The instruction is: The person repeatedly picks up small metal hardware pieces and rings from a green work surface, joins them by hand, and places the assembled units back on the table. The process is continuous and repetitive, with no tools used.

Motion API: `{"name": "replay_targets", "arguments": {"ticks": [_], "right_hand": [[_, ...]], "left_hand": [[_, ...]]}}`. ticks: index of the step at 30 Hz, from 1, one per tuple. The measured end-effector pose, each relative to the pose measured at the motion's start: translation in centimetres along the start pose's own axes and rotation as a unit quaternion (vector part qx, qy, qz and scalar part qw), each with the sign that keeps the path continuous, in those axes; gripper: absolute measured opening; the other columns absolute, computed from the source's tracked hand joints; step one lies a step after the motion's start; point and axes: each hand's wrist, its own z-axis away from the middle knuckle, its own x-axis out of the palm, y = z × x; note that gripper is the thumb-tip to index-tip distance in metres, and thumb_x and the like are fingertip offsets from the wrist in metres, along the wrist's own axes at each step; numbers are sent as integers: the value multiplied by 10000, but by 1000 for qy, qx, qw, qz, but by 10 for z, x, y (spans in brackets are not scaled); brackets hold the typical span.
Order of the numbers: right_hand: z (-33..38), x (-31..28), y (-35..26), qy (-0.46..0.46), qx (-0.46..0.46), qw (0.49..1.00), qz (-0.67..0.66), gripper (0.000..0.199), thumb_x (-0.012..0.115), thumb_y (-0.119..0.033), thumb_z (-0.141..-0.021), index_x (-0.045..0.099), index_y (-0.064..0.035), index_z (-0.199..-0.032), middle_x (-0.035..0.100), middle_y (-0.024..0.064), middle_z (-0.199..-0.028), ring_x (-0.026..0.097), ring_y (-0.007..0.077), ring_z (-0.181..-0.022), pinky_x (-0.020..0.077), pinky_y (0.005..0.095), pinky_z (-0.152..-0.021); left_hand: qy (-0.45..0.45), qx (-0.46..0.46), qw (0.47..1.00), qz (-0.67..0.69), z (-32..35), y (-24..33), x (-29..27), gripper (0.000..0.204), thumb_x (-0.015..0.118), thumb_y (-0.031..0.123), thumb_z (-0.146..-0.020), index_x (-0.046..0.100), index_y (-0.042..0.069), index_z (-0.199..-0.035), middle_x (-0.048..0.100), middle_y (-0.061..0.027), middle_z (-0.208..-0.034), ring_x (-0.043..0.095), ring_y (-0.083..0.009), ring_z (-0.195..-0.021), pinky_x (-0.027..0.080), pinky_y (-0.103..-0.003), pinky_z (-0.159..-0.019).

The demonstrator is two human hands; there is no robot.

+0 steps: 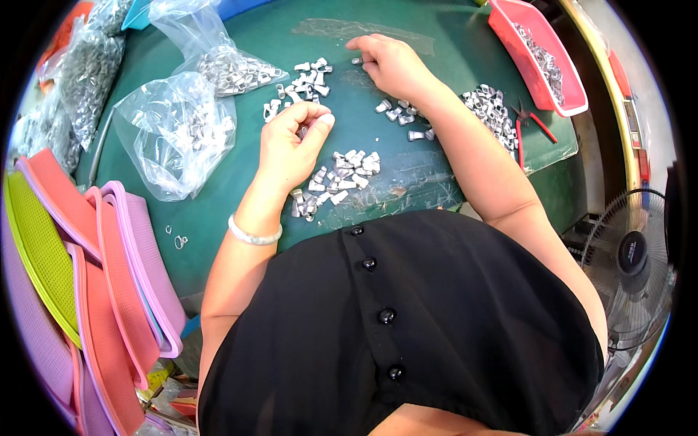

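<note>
My bench (pixel 240 196) is covered in dark green matting; small silver metal clips lie on it in loose heaps, one heap (pixel 342 174) just in front of me, another (pixel 307 78) farther out, a third (pixel 491 107) off to my right; two clear plastic bags (pixel 174 134) of the same clips rest on the left; a pink tray (pixel 509 29) sits at the far right corner; red-handled pliers (pixel 534 123) lie just beside it; a pair of stray clips (pixel 178 238) lies near the left edge.
</note>
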Motion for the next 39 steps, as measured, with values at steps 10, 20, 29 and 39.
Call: {"name": "replay_targets", "arguments": {"ticks": [10, 20, 29, 39], "right_hand": [[-3, -7, -3, -33, -11, 999, -38, 187, 627, -37, -749, 634, -24, -935, 591, 69, -846, 570, 194, -746, 469, 298, -691], [14, -16, -49, -100, 7, 924, -368, 172, 631, -24, -785, 640, -27, -956, 615, 29, -902, 564, 111, -804, 454, 250, -717], [20, -11, -60, -71, -43, 931, -356, 193, 627, 19, -742, 643, -34, -928, 621, 48, -875, 592, 153, -802, 471, 268, -717], [22, -13, -66, -14, -116, 957, -265, 223, 621, 47, -704, 630, -29, -913, 623, 84, -887, 621, 223, -814, 503, 296, -699]], "left_hand": [[4, -3, 1000, 15, -1, 2, -1, 96, 634, 100, -810, 633, 16, -856, 592, 12, -719, 503, -46, -639, 423, -199, -584], [38, 50, 994, 94, 0, 2, 0, 103, 619, 67, -829, 624, 1, -908, 596, 15, -767, 496, -31, -660, 423, -180, -606], [38, 60, 991, 113, 1, 3, 0, 46, 621, 38, -822, 620, 2, -850, 579, 25, -746, 478, -27, -641, 399, -177, -573], [46, 58, 992, 105, 2, 6, 2, 42, 630, 22, -801, 620, 0, -836, 562, 30, -729, 447, -19, -616, 377, -176, -544]]}}
